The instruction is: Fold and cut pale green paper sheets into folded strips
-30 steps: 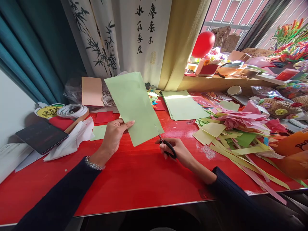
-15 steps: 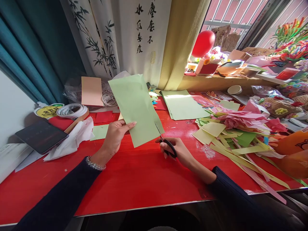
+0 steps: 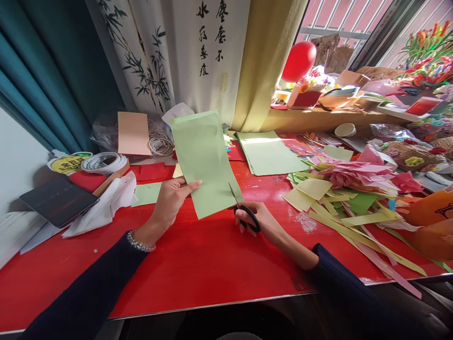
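A light green paper sheet [image 3: 205,160] is held up over the red table [image 3: 184,264]. My left hand [image 3: 171,200] pinches its left edge, thumb in front. My right hand [image 3: 258,219] is closed on black-handled scissors [image 3: 253,219], whose blades lie at the sheet's lower right part, near its bottom edge. Whether the blades are fully closed is hard to tell. Behind the sheet, to the right, lies a stack of green paper [image 3: 272,153].
Yellow, green and pink paper scraps [image 3: 347,198] are heaped at the right, beside an orange object [image 3: 432,208]. At the left are a black flat box [image 3: 60,200], white tape rolls [image 3: 104,163] and crumpled white tissue [image 3: 106,203]. A small green piece [image 3: 147,193] lies behind my left hand.
The top of the green sheet has swung to the right and the sheet stands more upright. Both hands keep their hold, almost in place. The view has shifted slightly.
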`<control>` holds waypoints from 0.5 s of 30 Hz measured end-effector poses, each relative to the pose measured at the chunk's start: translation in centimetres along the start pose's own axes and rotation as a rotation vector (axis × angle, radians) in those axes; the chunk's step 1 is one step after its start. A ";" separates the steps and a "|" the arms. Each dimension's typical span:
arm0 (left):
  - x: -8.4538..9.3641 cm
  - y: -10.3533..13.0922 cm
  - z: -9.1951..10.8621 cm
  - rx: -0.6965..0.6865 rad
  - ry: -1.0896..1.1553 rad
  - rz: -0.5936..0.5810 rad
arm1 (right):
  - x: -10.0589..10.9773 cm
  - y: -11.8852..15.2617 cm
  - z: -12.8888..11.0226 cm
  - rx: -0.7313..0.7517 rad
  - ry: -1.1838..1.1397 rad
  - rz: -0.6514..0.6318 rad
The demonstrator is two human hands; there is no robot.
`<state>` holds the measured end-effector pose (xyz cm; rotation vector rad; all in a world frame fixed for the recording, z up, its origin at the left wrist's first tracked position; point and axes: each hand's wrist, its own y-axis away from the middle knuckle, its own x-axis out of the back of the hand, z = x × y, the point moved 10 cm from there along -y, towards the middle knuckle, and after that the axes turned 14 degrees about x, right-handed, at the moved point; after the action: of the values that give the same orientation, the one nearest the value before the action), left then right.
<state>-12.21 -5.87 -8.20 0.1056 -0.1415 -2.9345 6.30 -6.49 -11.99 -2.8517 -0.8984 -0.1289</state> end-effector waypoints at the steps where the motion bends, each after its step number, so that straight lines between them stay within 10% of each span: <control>1: 0.0 0.0 0.0 -0.004 0.001 -0.003 | 0.0 0.0 0.0 -0.003 0.002 0.002; 15: 0.1 -0.4 -0.3 -0.001 0.056 -0.015 | 0.1 -0.2 0.6 0.046 -0.012 0.024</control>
<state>-12.38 -5.56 -8.53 0.1891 -0.1316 -2.9429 6.26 -6.17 -12.51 -2.8226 -0.8574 -0.0877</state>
